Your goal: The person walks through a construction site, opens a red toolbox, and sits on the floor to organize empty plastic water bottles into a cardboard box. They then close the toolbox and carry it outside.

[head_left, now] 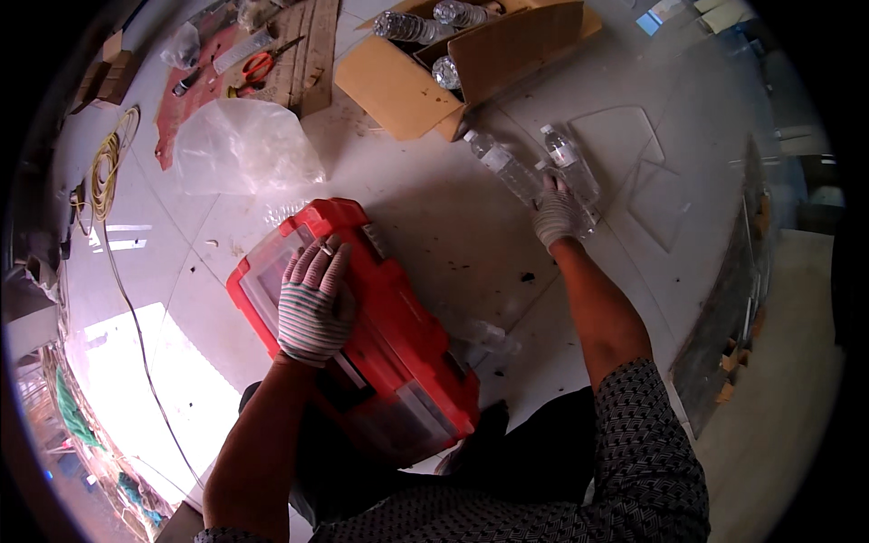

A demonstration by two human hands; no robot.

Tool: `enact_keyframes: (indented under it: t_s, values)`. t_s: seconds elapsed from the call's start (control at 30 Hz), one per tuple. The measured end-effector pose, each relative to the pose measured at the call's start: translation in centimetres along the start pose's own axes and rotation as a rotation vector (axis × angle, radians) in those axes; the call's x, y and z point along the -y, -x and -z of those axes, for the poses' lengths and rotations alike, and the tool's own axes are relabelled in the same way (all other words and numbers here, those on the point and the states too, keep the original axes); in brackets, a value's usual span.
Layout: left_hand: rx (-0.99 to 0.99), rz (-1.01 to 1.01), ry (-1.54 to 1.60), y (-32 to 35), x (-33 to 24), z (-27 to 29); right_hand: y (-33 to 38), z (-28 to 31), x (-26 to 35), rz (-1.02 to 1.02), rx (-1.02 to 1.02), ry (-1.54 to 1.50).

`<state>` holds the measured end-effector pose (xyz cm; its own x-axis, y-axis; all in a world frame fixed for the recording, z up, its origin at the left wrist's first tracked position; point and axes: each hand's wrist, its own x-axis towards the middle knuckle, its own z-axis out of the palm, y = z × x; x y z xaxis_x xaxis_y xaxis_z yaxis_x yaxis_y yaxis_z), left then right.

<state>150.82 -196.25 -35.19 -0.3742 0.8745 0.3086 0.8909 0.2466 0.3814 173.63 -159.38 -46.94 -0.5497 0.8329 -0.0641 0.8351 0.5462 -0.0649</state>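
Note:
A red toolbox (398,317) with clear lid panels lies aslant on the floor before my knees. My left hand (315,303), in a striped knit glove with bare fingertips, rests on its lid, fingers stretched out. A small pale thing shows by those fingertips, too small to name. Farther right, my gloved right hand (558,217) closes over a clear plastic bottle that is largely hidden beneath it. Another clear bottle (507,169) lies just left of that hand, and a labelled bottle (572,161) lies on its right.
An open cardboard box (516,54) with several bottles stands beyond. A clear plastic bag (244,149) lies left, near red-handled scissors (260,66) on flattened cardboard (312,54). Another clear bottle (480,333) lies beside the toolbox. A coiled yellow cable (106,176) is far left.

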Motion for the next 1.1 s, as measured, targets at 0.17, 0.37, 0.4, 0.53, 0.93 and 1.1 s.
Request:
enact_keyframes:
  t_s: [0.17, 0.37, 0.4, 0.53, 0.93, 1.1]
  values:
    - [0.009, -0.01, -0.027, 0.2, 0.3, 0.5, -1.9, -2.2, 3.2, -0.068, 0.065, 0.115]
    - [-0.036, -0.051, 0.009, -0.4, -0.1, -0.2, -2.1, -9.9, 3.2, -0.043, 0.221, -0.008]
    - [-0.04, -0.048, 0.005, -0.5, -0.2, -0.3, -1.5, -10.3, 3.4, -0.135, 0.322, -0.197]
    - [-0.027, -0.018, -0.02, 0.5, 0.7, 0.6, 3.8, -8.0, 7.4, -0.563, 0.49, -1.232]
    - [-0.047, -0.022, 0.009, 0.3, 0.4, 0.5, 1.4, 14.2, 19.4, 0.008, 0.047, -1.919]
    - [-0.073, -0.045, 0.017, -0.2, 0.0, 0.5, -9.8, 18.8, 22.9, -0.025, 0.116, -2.079]
